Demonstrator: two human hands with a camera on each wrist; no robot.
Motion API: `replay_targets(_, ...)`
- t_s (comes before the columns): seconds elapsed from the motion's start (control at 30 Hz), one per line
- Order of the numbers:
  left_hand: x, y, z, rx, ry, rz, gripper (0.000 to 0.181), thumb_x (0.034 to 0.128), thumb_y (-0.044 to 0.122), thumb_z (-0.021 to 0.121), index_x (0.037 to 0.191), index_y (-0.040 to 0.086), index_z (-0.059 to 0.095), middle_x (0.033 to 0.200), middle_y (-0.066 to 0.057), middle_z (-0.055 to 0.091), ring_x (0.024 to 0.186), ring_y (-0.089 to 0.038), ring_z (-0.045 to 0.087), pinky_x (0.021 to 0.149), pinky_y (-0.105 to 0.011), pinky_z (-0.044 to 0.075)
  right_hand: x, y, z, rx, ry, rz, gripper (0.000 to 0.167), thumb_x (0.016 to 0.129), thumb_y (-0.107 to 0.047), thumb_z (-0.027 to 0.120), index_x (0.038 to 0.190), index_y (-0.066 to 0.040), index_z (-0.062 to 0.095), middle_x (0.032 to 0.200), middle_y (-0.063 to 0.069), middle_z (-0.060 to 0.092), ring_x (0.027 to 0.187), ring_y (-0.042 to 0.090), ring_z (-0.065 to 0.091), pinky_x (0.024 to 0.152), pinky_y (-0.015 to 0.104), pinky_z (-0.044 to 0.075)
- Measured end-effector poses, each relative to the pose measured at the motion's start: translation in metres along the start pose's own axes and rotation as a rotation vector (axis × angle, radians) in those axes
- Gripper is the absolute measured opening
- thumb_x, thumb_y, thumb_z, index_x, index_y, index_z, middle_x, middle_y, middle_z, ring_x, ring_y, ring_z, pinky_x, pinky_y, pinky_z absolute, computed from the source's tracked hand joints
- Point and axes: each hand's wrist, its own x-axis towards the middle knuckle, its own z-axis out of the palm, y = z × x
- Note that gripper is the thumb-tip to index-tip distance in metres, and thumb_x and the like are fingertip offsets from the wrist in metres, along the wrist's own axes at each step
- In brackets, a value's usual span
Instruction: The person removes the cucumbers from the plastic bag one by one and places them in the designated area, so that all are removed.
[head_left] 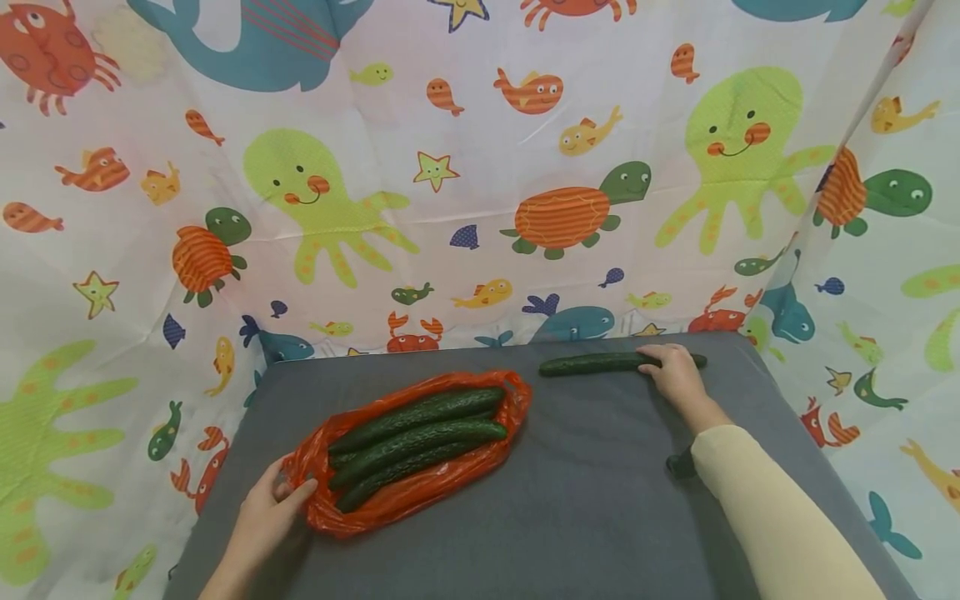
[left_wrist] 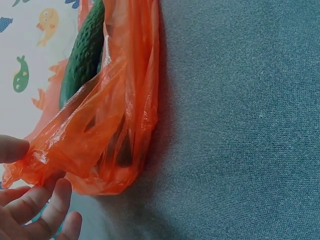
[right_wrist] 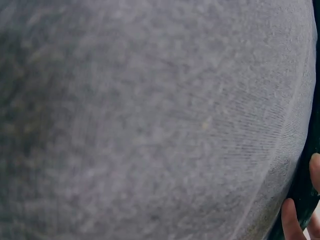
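Note:
A crinkled orange plastic bag (head_left: 431,492) lies at the left of the table, its mouth spread around several dark green cucumbers (head_left: 420,442). My left hand (head_left: 264,508) pinches the bag's near left end; the left wrist view shows the gathered plastic between thumb and fingers (left_wrist: 60,200). Near the table's back edge, a single long cucumber (head_left: 592,363) lies crosswise on the cloth. My right hand (head_left: 675,379) grips it toward its right end, thumb on the near side and fingers over the top. In the right wrist view only fingertips (right_wrist: 290,220) and part of that cucumber (right_wrist: 302,187) show.
Another dark green object (head_left: 680,464), perhaps a cucumber, lies mostly hidden under my right forearm. Grey cloth covers the table (head_left: 585,500). A white curtain (head_left: 480,208) printed with sea animals hangs behind it and along both sides.

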Motion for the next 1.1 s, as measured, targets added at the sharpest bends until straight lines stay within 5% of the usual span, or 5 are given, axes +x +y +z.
replay_targets(0.63, 0.001, 0.0, 0.002, -0.034, 0.005, 0.028, 0.099, 0.0939, 0.065, 0.057, 0.158, -0.001, 0.021, 0.142, -0.037, 0.049, 0.122, -0.045, 0.06, 0.08, -0.045, 0.058, -0.001, -0.003, -0.001, -0.022, -0.103, 0.046, 0.056, 0.089, -0.009, 0.076, 0.142, -0.008, 0.058, 0.147, 0.023, 0.052, 0.139, 0.048, 0.038, 0.109, 0.066, 0.031)
replay_targets(0.87, 0.0, 0.0, 0.001, -0.054, 0.008, 0.035, 0.096, 0.0945, 0.062, 0.059, 0.158, 0.0, 0.022, 0.139, -0.035, 0.054, 0.111, -0.038, 0.067, 0.078, -0.043, 0.058, 0.001, -0.004, -0.002, -0.016, -0.095, 0.021, 0.059, 0.088, -0.008, 0.077, 0.143, -0.007, 0.057, 0.151, 0.022, 0.049, 0.141, 0.046, 0.037, 0.111, 0.065, 0.03)
replay_targets(1.1, 0.0, 0.001, 0.002, -0.07, 0.01, 0.034, 0.096, 0.0942, 0.062, 0.06, 0.158, 0.0, 0.023, 0.141, -0.033, 0.053, 0.121, -0.042, 0.062, 0.079, -0.043, 0.059, 0.005, -0.015, -0.006, 0.014, -0.075, -0.028, 0.06, 0.088, -0.009, 0.078, 0.143, -0.004, 0.056, 0.151, 0.024, 0.048, 0.139, 0.048, 0.039, 0.11, 0.064, 0.031)
